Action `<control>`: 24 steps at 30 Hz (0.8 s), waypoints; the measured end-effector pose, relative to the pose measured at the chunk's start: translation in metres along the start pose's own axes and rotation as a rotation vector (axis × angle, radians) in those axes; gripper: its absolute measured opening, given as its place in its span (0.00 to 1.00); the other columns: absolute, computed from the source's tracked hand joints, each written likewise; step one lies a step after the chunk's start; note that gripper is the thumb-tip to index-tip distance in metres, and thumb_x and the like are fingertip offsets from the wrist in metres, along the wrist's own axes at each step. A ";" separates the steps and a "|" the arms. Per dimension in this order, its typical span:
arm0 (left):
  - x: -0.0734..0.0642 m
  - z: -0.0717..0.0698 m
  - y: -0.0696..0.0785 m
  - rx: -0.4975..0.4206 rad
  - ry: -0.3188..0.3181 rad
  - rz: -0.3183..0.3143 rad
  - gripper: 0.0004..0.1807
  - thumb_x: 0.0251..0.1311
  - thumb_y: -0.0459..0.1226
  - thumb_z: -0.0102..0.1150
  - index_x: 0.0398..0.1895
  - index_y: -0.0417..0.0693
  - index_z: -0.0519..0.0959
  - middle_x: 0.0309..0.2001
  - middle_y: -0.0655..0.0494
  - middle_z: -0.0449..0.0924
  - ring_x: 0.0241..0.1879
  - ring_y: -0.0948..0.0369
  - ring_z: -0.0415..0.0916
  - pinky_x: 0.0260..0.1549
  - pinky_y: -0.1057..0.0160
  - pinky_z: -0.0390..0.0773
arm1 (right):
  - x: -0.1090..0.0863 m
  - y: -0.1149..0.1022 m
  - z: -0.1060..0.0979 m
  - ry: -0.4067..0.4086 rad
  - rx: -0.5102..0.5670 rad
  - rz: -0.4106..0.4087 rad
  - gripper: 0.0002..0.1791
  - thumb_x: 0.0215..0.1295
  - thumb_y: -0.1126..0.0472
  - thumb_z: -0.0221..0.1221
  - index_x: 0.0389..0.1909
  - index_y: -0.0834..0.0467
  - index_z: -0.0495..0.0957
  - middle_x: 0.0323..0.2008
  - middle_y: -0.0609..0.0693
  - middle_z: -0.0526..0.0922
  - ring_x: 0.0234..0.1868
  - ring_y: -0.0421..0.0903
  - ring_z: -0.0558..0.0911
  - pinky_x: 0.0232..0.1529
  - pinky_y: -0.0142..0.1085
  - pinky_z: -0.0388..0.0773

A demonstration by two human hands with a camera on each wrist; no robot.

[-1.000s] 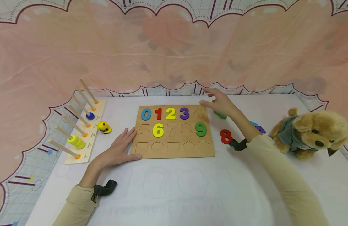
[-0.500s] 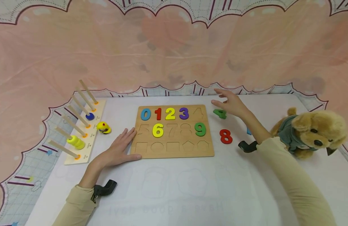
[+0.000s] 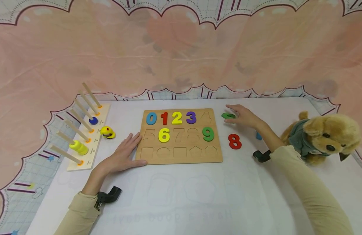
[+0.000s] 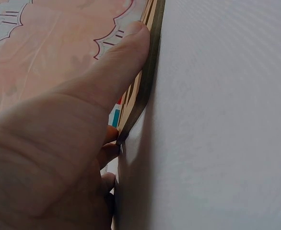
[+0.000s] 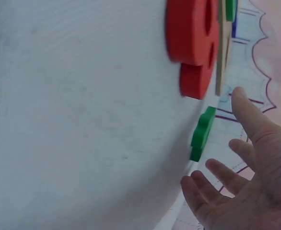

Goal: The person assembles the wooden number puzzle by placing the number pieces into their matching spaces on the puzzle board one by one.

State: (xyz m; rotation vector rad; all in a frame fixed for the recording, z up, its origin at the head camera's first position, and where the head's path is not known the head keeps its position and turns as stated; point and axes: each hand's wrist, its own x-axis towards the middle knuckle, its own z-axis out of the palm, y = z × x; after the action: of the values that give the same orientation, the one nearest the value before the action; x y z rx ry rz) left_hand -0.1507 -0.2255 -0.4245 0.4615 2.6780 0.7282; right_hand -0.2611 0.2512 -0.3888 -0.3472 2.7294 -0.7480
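- Your right hand (image 3: 242, 117) has a released grip, fingers and thumb spread apart, off the upper right corner of the flat rectangular light-brown wooden number board (image 3: 185, 145).
- Nearest to that hand is the green number 4 piece (image 3: 228, 116), just right of the board's top row; from the head view it shows between your thumb and fingers, but you cannot tell whether a fingertip touches it.
- Your left hand (image 3: 123, 156) is at the board's left side, its grip likewise released: fingertips against the left edge, thumb stretched along the lower left corner.
- On the board's top row you have the blue number 0 piece (image 3: 151, 118), red number 1 piece (image 3: 164, 118), yellow number 2 piece (image 3: 177, 118) and purple number 3 piece (image 3: 191, 117), then a bare outlined 4.
- On the board's middle row sit the yellow number 6 piece (image 3: 164, 135) and green number 9 piece (image 3: 208, 133).
- Right of the board, nearer you than the 4, lies the red number 8 piece (image 3: 235, 141); farther right, a blue piece (image 3: 258, 135) shows partly behind your forearm.
- Well right of the board sits a tan plush dog (image 3: 325, 138) in a grey-green top.
- Left of the board stands a pale wooden peg rack (image 3: 95, 143), with a small yellow toy (image 3: 108, 132) between them.
- The white desk (image 3: 169, 199) lies under the board.
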 end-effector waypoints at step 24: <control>0.001 0.000 -0.001 0.009 -0.001 0.005 0.58 0.51 0.61 0.65 0.78 0.46 0.45 0.79 0.46 0.38 0.78 0.42 0.28 0.71 0.33 0.36 | 0.006 0.011 0.009 -0.034 -0.006 0.020 0.38 0.64 0.52 0.62 0.72 0.61 0.60 0.72 0.68 0.56 0.73 0.67 0.56 0.71 0.64 0.52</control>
State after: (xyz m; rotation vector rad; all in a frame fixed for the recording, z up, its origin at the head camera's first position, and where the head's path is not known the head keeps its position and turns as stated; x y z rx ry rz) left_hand -0.1517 -0.2259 -0.4256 0.4711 2.6812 0.7181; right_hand -0.2648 0.2548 -0.4036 -0.3308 2.6994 -0.7222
